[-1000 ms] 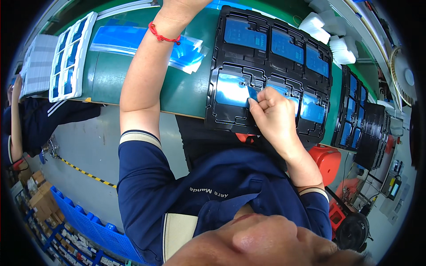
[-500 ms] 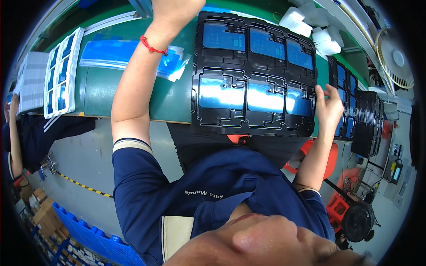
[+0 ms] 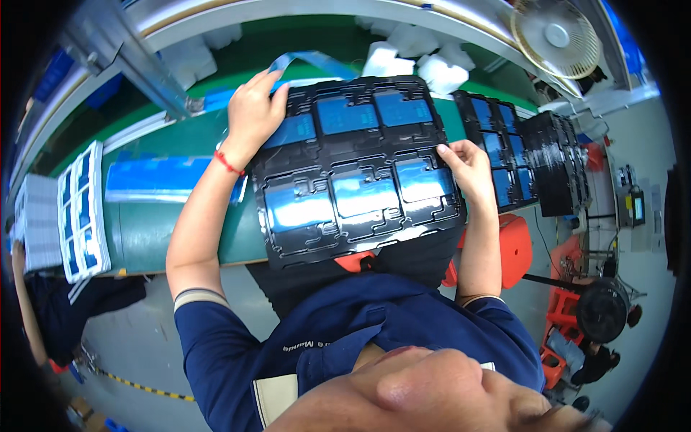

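Note:
A black moulded plastic tray [image 3: 317, 237] lies in front of me on the green table, tilted a little. Flat pieces with shiny blue faces [image 3: 365, 194] fill its compartments in two rows. Above the tray's far left corner, my left hand [image 3: 255, 111], with a red cord round the wrist, is closed on a strip of clear blue film [image 3: 309, 59]. The film curves away to the right behind the tray. At the tray's right edge my right hand [image 3: 471, 173] has its thumb on the rim, and the other fingers curl beside it.
Blue film sheets [image 3: 151, 180] lie left of the tray. Farther left stands a white tray [image 3: 85, 216] beside a stack of white trays [image 3: 39, 223]; a co-worker's arm [image 3: 27, 309] reaches there. More black trays [image 3: 554, 158] are stacked right. White foam pieces [image 3: 439, 70] sit behind.
My left hand has come down to the tray's far left corner, with blue film now showing in it. The tray has turned slightly; my right hand stays at its right edge. The view has shifted.

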Demonstrator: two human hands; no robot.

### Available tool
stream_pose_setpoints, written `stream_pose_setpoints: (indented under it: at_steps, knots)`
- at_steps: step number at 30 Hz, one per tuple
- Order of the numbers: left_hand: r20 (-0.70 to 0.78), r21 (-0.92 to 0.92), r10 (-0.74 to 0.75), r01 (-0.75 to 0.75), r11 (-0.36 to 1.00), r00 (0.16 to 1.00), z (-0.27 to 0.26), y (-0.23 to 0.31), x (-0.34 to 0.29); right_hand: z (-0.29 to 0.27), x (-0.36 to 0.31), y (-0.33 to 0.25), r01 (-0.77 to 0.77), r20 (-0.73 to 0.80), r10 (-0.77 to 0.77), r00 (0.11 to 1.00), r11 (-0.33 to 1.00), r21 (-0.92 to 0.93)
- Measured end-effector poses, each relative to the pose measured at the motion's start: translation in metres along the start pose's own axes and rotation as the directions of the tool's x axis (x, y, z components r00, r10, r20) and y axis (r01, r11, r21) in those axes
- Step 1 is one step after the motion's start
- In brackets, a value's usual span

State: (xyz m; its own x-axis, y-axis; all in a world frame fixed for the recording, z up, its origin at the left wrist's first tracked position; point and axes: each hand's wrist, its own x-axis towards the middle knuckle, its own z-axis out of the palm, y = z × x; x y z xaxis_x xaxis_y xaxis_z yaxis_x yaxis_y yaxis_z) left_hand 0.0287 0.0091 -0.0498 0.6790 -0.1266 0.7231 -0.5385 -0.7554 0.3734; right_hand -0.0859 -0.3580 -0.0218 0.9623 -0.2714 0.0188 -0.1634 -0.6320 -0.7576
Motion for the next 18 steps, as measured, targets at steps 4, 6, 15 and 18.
stream_pose_setpoints:
  at_steps: [4,6,15,18]
  knots:
    - [-0.040,0.021,-0.008,0.009,1.000,0.999,0.002,-0.012,-0.004,-0.003,0.004,-0.015,-0.285,0.458,-0.132,0.879,0.625,0.727]
    - [0.011,-0.040,-0.037,0.037,0.999,0.999,-0.001,-0.003,0.001,-0.005,0.010,-0.007,-0.188,0.424,-0.161,0.891,0.718,0.670]
    - [-0.065,-0.172,-0.243,0.229,0.958,0.968,-0.025,-0.011,0.017,-0.026,-0.016,-0.019,0.031,0.207,-0.323,0.924,0.600,0.800]
    - [-0.056,-0.158,-0.241,0.230,0.960,0.969,-0.029,-0.007,0.019,-0.054,-0.019,0.006,0.087,0.098,-0.282,0.954,0.575,0.813]
